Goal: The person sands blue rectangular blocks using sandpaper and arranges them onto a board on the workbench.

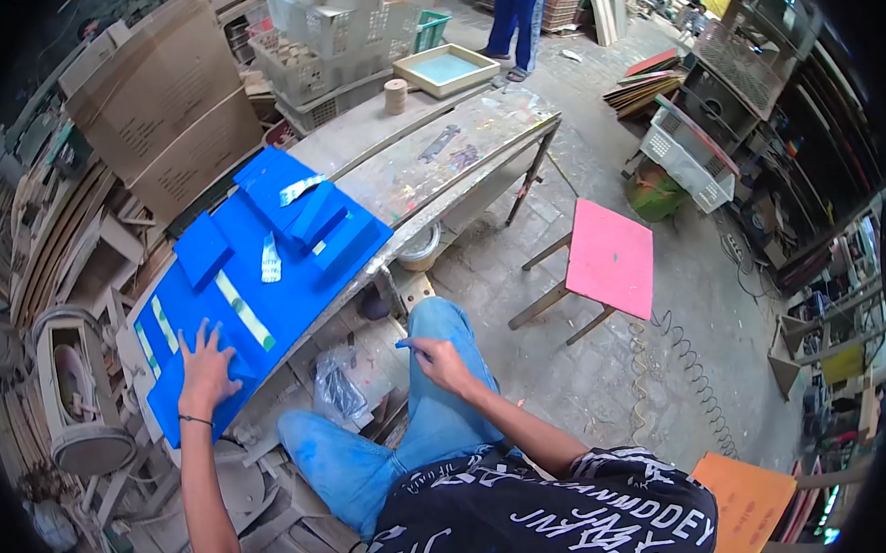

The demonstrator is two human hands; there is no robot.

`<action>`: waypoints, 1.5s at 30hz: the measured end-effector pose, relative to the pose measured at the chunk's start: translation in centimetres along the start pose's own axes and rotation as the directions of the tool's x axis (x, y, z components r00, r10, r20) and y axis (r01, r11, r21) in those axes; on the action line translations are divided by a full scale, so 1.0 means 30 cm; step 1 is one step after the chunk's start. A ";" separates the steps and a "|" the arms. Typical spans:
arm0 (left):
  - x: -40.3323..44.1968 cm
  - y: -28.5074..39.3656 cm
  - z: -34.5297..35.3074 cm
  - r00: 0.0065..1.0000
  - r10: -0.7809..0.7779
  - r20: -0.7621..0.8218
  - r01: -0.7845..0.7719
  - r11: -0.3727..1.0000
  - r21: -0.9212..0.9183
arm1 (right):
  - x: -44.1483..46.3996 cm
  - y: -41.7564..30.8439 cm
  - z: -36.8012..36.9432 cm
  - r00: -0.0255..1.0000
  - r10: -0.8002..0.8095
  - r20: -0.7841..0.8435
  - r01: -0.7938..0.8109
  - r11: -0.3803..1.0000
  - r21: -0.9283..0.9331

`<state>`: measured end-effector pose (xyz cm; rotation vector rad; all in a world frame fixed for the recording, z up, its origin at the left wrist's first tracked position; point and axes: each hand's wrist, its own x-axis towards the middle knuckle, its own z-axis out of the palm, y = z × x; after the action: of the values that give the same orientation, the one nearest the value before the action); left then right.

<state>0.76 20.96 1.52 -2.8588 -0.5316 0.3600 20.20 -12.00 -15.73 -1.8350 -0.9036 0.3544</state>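
Note:
My left hand lies spread, fingers apart, on a blue piece at the near left end of the bench. Around it is a blue-covered surface carrying pale strips and scraps of printed paper. Several blue blocks rest there, among them a square one and a long one by the bench edge. My right hand is closed above my knee, away from the bench. A small blue bit shows at its fingertips; I cannot make out its kind.
A pink-topped stool stands right of the bench. On the bench's far end are a shallow tray and a wooden cylinder. Cardboard leans behind at left. Coiled hoses lie on the floor. Another person's legs are visible beyond.

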 end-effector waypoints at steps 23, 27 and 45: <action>0.066 0.019 0.175 0.998 0.055 0.034 -0.062 0.966 0.251 | -0.005 0.020 0.006 0.996 -0.086 -0.004 0.086 0.996 -0.020; 0.065 0.016 0.172 0.997 0.065 0.050 -0.075 0.968 0.240 | -0.005 0.022 0.003 0.995 -0.099 -0.001 0.099 0.995 -0.030; 0.079 0.021 0.166 0.988 0.029 0.150 -0.063 0.973 0.223 | -0.001 0.023 0.005 0.998 -0.067 0.023 0.067 0.997 -0.030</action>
<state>1.73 22.08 -3.82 -2.6398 -0.4188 0.6015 20.36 -12.06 -16.41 -1.8272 -0.9878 0.3207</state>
